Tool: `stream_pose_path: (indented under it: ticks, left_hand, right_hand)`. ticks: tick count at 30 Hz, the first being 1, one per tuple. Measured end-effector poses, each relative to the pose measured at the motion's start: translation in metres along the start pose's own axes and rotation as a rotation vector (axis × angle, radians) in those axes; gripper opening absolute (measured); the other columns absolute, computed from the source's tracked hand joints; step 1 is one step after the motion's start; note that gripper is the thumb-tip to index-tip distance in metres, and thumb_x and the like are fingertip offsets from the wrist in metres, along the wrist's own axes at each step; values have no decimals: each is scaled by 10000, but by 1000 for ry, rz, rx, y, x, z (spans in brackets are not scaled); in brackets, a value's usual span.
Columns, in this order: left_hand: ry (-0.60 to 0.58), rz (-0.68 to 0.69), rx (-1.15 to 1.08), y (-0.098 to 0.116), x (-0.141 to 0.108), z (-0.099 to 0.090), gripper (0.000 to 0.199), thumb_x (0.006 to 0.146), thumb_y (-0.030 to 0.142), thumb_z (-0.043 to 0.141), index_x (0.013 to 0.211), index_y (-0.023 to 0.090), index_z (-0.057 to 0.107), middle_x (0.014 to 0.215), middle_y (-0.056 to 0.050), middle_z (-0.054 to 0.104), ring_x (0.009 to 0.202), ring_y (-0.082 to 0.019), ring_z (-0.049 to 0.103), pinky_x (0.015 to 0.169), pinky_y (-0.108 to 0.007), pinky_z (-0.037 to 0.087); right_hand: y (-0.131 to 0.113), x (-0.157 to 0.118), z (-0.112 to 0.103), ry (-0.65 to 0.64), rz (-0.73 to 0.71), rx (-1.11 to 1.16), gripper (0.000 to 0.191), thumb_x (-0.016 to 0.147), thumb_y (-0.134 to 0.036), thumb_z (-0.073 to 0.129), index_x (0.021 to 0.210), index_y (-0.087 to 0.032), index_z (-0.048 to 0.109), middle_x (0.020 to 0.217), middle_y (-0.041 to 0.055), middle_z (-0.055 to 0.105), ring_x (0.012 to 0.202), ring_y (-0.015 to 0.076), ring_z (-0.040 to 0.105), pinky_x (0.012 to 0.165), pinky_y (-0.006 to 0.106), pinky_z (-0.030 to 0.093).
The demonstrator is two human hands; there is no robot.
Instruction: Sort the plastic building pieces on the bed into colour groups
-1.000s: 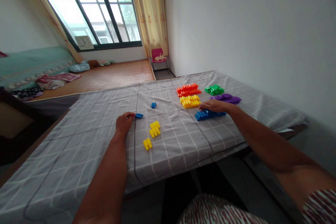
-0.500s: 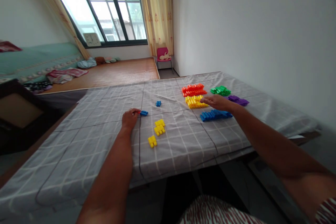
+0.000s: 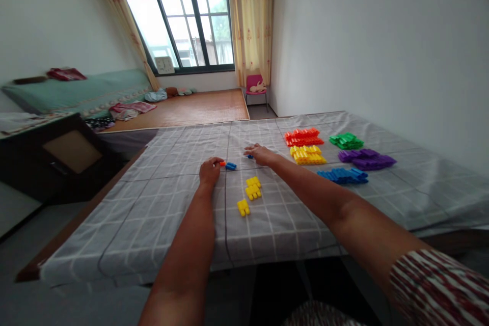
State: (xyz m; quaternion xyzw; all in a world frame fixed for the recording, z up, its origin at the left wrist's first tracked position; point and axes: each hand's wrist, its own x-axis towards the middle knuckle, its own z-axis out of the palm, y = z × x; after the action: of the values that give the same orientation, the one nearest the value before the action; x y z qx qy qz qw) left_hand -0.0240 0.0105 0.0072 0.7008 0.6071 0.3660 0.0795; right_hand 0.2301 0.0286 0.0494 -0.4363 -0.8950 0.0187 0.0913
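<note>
My left hand [image 3: 210, 171] is closed, its fingertips pinching an orange plastic building block [image 3: 222, 163]. A blue building block [image 3: 231, 166] lies against the orange one; I cannot tell whether they are joined. My right hand [image 3: 261, 154] reaches across the cloth with its fingers closed down on a small blue building block [image 3: 249, 156], mostly covered by them. Nearer to me lie yellow building blocks: two touching pieces [image 3: 253, 188] and a separate one [image 3: 243, 207].
Sorted block piles stand on the right: red-orange [image 3: 303, 137], yellow [image 3: 307, 155], green [image 3: 346, 140], purple [image 3: 367, 159] and blue [image 3: 343, 175]. A grey checked cloth [image 3: 171, 214] covers the table. Beyond are a dark cabinet [image 3: 49, 163], a pink chair [image 3: 255, 83] and a white wall.
My right hand has moved left from above the yellow pile to the small blue block. My left hand stays at the orange block. The view has shifted, so everything sits further right.
</note>
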Motion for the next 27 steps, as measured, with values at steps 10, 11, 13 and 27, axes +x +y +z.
stream_pose_path:
  ticks: [10, 11, 13, 27]
  left_hand:
    - [-26, 14, 42, 0, 4, 4, 320, 793, 207, 451, 880, 209, 759, 973, -30, 756, 955, -206, 675, 880, -295, 501]
    - [-30, 16, 48, 0, 4, 4, 318, 789, 207, 452, 874, 212, 759, 970, -27, 757, 954, -207, 676, 877, -296, 503]
    - [-35, 21, 59, 0, 3, 3, 317, 781, 205, 456, 875, 213, 759, 969, -25, 758, 956, -212, 679, 871, -298, 506]
    - [-45, -23, 146, 2, 5, -2, 292, 776, 229, 492, 889, 251, 761, 957, -12, 763, 921, -230, 690, 798, -299, 530]
  right_hand:
    - [-12, -70, -33, 223, 212, 73, 348, 851, -298, 625, 1164, -145, 622, 1056, 119, 706, 949, 208, 651, 833, 288, 475]
    - [-11, -89, -38, 253, 228, 133, 374, 850, -305, 630, 1189, -150, 599, 1023, 98, 711, 908, 185, 657, 802, 268, 482]
    - [2, -131, -51, 285, 288, 213, 387, 839, -308, 643, 1189, -156, 584, 982, 69, 712, 829, 153, 658, 738, 238, 487]
    - [106, -296, -86, 22, 734, -191, 358, 857, -404, 586, 1079, -153, 712, 1060, 135, 696, 973, 225, 639, 830, 286, 459]
